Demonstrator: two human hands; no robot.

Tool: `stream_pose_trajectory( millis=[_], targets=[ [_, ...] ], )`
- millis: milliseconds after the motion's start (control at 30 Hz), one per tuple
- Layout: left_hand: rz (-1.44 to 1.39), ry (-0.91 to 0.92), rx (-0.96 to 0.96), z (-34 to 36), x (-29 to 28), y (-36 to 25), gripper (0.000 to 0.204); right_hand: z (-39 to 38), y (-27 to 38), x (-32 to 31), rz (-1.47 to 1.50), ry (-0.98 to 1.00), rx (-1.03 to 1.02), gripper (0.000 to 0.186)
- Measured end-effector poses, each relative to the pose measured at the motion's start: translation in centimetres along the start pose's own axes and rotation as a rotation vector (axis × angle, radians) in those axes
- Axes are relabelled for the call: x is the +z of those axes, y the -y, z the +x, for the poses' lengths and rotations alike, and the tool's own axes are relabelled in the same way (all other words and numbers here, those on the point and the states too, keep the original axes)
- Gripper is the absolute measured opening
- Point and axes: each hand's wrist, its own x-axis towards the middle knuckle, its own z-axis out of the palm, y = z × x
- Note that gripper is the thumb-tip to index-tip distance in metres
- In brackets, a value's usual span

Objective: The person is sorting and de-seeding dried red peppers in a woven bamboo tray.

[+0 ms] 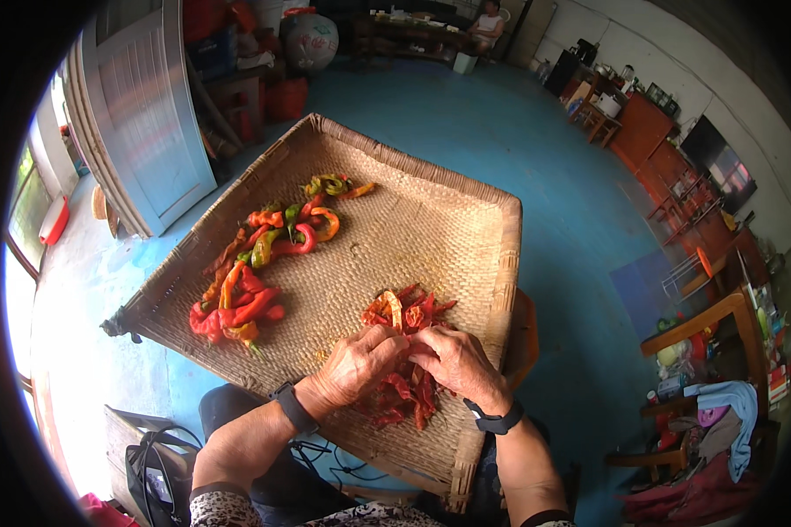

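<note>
Heap of red, split, wrinkled chili peppers (410, 351) is lying near the front edge of a large square woven bamboo tray (431, 220), right under both hands. Left hand (358, 362) is curling down onto the heap, fingers bent and pinching at a red piece. Right hand (459, 358) is meeting it fingertip to fingertip, fingers pressed together on the same chilies. Both wrists are wearing black bands. Further left on the tray, a loose spread of whole long red, orange and green chili peppers (268, 255) is lying well apart from the heap. The tray is resting over the person's lap above a blue painted floor (518, 132). A black handbag (154, 474) is sitting on the floor at the lower left.
</note>
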Motion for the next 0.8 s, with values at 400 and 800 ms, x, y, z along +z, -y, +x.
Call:
stream_pose_trajectory(
  millis=[400, 800],
  targets=[
    [-0.111, 0.034, -0.216, -0.7, 0.5, -0.3, 0.046, -1.8, 0.3, -0.5, -0.041, -0.241, -0.003, 0.013],
    [-0.251, 0.012, -0.404, 1.0, 1.7, 4.3, 0.028, -4.2, -8.0, -8.2, -0.094, -0.74, 0.422, 0.027]
  ],
)
